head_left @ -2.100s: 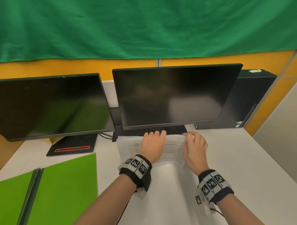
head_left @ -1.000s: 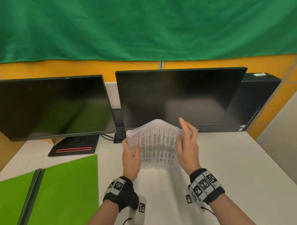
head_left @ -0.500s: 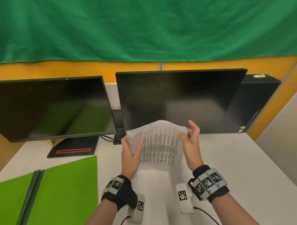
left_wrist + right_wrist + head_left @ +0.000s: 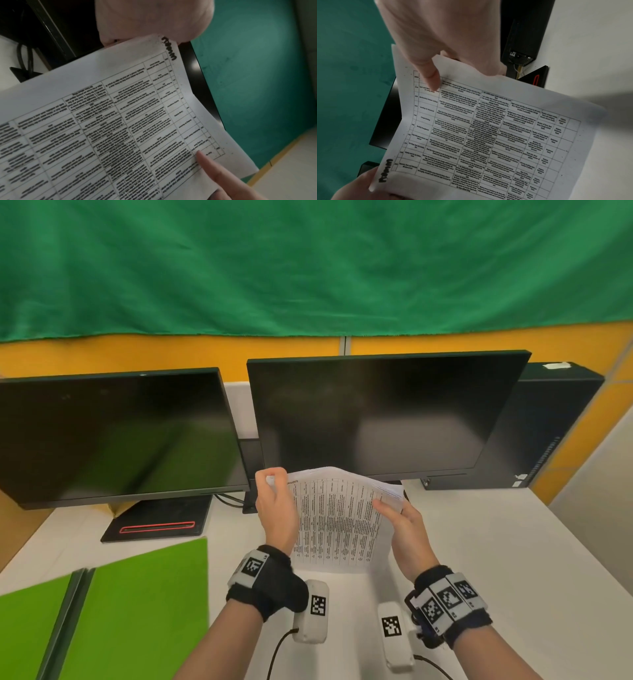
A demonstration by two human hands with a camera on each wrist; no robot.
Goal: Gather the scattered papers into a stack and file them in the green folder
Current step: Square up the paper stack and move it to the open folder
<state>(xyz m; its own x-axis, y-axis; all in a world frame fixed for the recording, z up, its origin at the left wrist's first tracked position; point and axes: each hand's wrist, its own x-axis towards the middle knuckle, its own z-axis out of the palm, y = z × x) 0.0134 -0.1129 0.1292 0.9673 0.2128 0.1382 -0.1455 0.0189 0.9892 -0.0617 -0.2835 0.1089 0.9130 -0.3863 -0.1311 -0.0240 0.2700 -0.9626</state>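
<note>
A stack of printed papers (image 4: 337, 522) stands upright over the white desk (image 4: 496, 559), its top bowed towards the monitor. My left hand (image 4: 275, 494) grips the stack's upper left corner, fingers curled behind the sheets. My right hand (image 4: 394, 510) pinches the upper right edge, thumb on the printed face. The left wrist view shows the papers (image 4: 111, 128) with the left hand (image 4: 150, 23) at the corner. In the right wrist view the right hand (image 4: 435, 44) has its thumb pressed on the papers (image 4: 488, 135). The green folder (image 4: 137, 604) lies open, flat at the lower left.
Two dark monitors (image 4: 113, 433) (image 4: 380, 412) stand at the back of the desk, close behind the papers. A black stand base with a red stripe (image 4: 157, 523) sits left. A black computer case (image 4: 555, 422) is at the back right. Green cloth (image 4: 308, 261) hangs behind.
The papers lay flat under both hands, then were lifted upright. Since half a second ago my left hand has slid up to the top left corner and my right thumb has closed on the right edge.
</note>
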